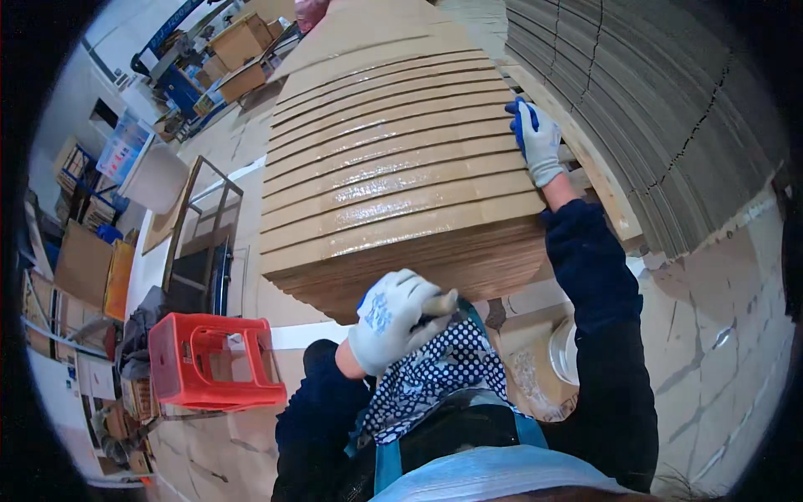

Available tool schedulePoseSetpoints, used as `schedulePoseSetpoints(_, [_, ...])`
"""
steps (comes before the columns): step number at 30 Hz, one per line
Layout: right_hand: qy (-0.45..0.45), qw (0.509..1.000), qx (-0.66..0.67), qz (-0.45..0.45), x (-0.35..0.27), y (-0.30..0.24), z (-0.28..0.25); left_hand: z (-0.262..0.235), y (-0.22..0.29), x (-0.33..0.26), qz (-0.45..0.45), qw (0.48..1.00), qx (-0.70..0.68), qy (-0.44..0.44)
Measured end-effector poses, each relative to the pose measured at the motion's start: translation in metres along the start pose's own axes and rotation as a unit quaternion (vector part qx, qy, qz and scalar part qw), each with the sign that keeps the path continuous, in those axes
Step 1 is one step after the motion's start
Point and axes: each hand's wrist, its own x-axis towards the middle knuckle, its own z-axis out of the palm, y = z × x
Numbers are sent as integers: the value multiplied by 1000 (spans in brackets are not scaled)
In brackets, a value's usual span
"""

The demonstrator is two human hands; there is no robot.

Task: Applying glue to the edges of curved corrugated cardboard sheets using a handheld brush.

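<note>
A stack of brown cardboard sheets (381, 155) stands in front of me. Its top sheets are fanned in overlapping steps, with shiny wet streaks across their exposed strips. My left hand (393, 322), in a white glove, is closed around a pale, rounded handle (441, 303) just off the near edge of the stack. The tool's other end is hidden, so I cannot tell its kind. My right hand (538, 138), in a white glove with blue-coated fingers, rests at the right edge of the fanned sheets, fingers stretched out. A dotted apron (443, 372) covers my front.
A tall stack of grey-brown board (644, 109) rises on the right, beside a wooden pallet edge (606, 192). A white bucket (565, 351) stands near my right arm. At left are a red plastic stool (180, 360), a metal-framed table (188, 209) and a white tub (156, 176).
</note>
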Motion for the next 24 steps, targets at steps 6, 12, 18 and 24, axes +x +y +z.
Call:
schedulePoseSetpoints(6, [-350, 883, 308, 48, -123, -111, -83, 21, 3, 35, 32, 998, -32, -38])
schedulePoseSetpoints(12, [-289, 957, -33, -21, -210, -128, -121, 93, 24, 64, 187, 959, -205, -65])
schedulePoseSetpoints(18, [-124, 958, -249, 64, -326, -39, -165, 103, 22, 34, 86, 993, -83, -26])
schedulePoseSetpoints(24, [-6, 925, -241, 294, -440, 73, -146, 28, -81, -52, -188, 854, 17, 484])
